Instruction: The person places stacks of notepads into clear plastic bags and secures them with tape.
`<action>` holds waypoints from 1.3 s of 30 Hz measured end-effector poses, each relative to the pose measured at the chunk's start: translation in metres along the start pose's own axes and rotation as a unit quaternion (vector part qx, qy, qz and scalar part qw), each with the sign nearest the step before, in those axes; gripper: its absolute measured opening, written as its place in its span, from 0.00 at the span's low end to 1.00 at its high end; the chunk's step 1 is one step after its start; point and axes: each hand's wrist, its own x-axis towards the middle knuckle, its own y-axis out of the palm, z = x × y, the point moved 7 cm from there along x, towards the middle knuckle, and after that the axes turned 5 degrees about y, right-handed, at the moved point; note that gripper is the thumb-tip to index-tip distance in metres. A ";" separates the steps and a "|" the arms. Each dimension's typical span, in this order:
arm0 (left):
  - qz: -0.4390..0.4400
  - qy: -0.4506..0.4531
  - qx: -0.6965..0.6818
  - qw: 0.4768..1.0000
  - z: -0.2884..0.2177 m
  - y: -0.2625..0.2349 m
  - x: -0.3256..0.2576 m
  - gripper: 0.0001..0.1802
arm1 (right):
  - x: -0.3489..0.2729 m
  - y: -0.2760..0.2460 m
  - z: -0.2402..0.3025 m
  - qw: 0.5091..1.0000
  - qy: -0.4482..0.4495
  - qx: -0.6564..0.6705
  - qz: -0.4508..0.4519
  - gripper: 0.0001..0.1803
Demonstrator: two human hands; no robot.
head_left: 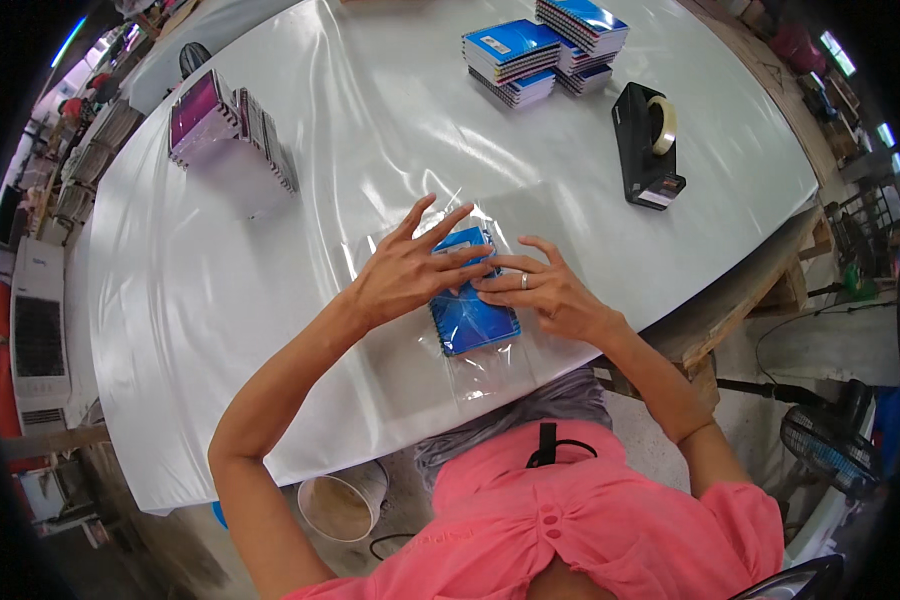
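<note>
A blue spiral notebook (475, 328) lies on the white table near its front edge, with clear plastic film (482, 378) around it and spreading past its near and far ends. My left hand (408, 268) rests across the upper part of the notebook, fingers spread. From the other side my right hand (547, 290), wearing a ring, lays its outstretched fingers on the notebook's middle. The fingertips of both hands meet over the film there. Whether a small piece of tape sits under them is hidden.
Stacked blue spiral notebooks (515, 50) stand at the far right of the table (370, 110). A black tape dispenser (635, 150) with a tape roll is nearer on the right. Wrapped purple notebooks (205, 115) stand at the far left. A white bucket (342, 500) sits below the front edge.
</note>
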 end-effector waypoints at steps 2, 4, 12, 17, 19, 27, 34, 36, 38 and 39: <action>-0.020 -0.007 0.032 0.999 0.003 -0.003 0.001 0.31 | 0.002 -0.003 0.000 1.000 0.005 -0.017 0.015 0.26; -0.020 -0.015 0.045 0.999 0.002 -0.004 -0.001 0.31 | 0.001 -0.002 0.000 0.999 0.011 -0.020 0.024 0.30; -0.050 -0.039 0.056 0.996 0.001 -0.011 -0.001 0.24 | 0.010 -0.002 0.003 0.995 0.001 -0.064 0.074 0.35; -0.078 -0.063 0.018 0.995 0.003 -0.011 -0.001 0.26 | 0.011 0.002 0.011 0.991 -0.033 -0.122 0.052 0.26; -0.076 -0.058 0.020 0.995 0.005 -0.009 -0.001 0.26 | 0.011 0.005 0.011 0.990 -0.028 -0.126 0.058 0.26; -0.076 -0.079 0.017 0.994 0.007 -0.004 0.005 0.27 | 0.006 0.009 0.009 0.990 -0.019 -0.123 0.061 0.28; 0.016 -0.204 -0.016 0.979 0.024 -0.005 0.033 0.64 | 0.002 0.006 0.016 0.990 -0.032 -0.135 0.031 0.27; 0.030 -0.228 -0.022 0.973 0.029 -0.002 0.037 0.69 | -0.001 0.011 0.019 0.988 -0.031 -0.147 0.016 0.27; 0.072 -0.253 -0.041 0.964 0.034 0.004 0.038 0.72 | -0.004 0.013 0.024 0.985 -0.031 -0.172 -0.001 0.26; 0.071 -0.251 -0.038 0.965 0.034 0.004 0.040 0.72 | -0.009 0.010 0.027 0.984 -0.031 -0.175 -0.004 0.26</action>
